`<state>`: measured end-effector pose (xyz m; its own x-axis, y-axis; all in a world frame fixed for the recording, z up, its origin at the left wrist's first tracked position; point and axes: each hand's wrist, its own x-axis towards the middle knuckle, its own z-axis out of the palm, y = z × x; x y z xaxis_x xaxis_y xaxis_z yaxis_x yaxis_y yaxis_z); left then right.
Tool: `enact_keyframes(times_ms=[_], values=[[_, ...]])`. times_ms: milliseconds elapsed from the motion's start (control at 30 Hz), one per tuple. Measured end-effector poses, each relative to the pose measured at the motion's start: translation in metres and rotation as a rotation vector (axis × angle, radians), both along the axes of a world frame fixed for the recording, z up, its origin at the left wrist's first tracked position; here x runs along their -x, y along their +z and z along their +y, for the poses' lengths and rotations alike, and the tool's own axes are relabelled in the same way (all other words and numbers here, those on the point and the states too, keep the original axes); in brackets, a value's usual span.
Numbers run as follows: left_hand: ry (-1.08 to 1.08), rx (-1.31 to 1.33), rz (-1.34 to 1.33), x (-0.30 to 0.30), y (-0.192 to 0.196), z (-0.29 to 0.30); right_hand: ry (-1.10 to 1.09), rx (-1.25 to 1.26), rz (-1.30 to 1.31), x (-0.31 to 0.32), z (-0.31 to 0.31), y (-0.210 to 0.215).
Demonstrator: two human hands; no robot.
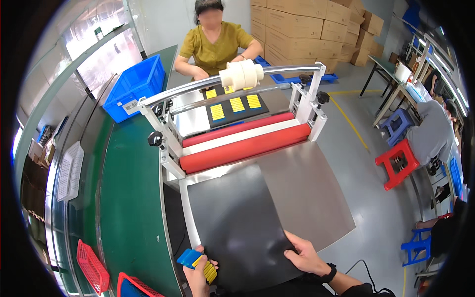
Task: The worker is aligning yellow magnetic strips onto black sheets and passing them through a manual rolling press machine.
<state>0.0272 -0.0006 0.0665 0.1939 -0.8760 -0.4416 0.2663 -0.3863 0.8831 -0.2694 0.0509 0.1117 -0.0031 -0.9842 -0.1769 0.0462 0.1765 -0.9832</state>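
My left hand (198, 277) is closed around a bundle of flat blue and yellow pieces (189, 258), with blue ends outward and ridged yellow parts against the palm. It is beside the lower left edge of a black sheet (230, 218); whether its fingers also touch the sheet I cannot tell. My right hand (306, 255) pinches the sheet's right edge, thumb on top. The sheet's far part lies over the metal plate (311, 193) in front of a roller machine, and its near end reaches toward my body. Red rollers (247, 148) cross just beyond the sheet.
Behind the rollers, a person (213, 49) reaches toward a black board (227, 120) bearing rows of yellow and blue pieces. A blue crate (136, 89) stands on the green table (131, 198) at left. Red baskets (92, 267) are near left; a red stool (398, 163) stands right.
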Motion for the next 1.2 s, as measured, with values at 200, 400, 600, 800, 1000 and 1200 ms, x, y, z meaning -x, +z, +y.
enact_keyframes(times_ms=[200, 400, 600, 800, 1000, 1200], values=[[-0.123, -0.058, 0.208, 0.026, 0.017, -0.014, -0.185, 0.007, -0.171, 0.037, 0.025, -0.043], [-0.170, -0.045, 0.286, 0.065, 0.021, -0.016, -0.269, 0.065, -0.113, 0.075, 0.025, -0.038], [-0.209, -0.048, 0.368, 0.070, 0.018, -0.014, -0.267, 0.025, -0.138, 0.095, 0.022, -0.045], [-0.156, -0.087, 0.376, 0.049, 0.015, -0.014, -0.243, -0.014, -0.114, 0.092, 0.010, -0.049], [-0.227, -0.106, 0.508, 0.039, -0.003, -0.030, -0.308, 0.072, -0.046, 0.074, -0.008, -0.076], [-0.220, -0.101, 0.498, 0.036, -0.007, -0.040, -0.320, 0.053, -0.029, 0.067, -0.019, -0.080]])
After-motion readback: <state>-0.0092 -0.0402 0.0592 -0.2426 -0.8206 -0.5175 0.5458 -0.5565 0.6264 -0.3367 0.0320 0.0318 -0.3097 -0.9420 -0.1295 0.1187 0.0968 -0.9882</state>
